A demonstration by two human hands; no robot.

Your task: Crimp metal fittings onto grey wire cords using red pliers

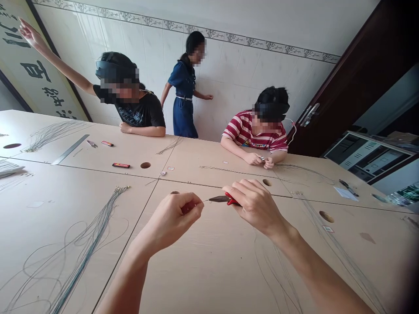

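My right hand (252, 207) is closed around red-handled pliers (220, 199), whose dark jaws point left. Just left of the jaw tip, my left hand (180, 216) pinches a tiny end of what looks like a thin cord (206, 200); most of it is hidden by my fingers. A small ring-like bit shows by the jaw tip, too small to make out. Both hands are above the middle of the table. To the left lies a bundle of thin grey-green cords (98, 231) with small metal ends. Several loose cords (271, 270) run beneath my right forearm.
Another cord bundle (330, 235) lies on the right of the table (196, 279). Farther off are a steel ruler (71, 149), red marker-like sticks (121, 165), a pen (348, 187) and a plastic bottle (406, 195). Two people sit opposite; another person (183, 87) stands behind.
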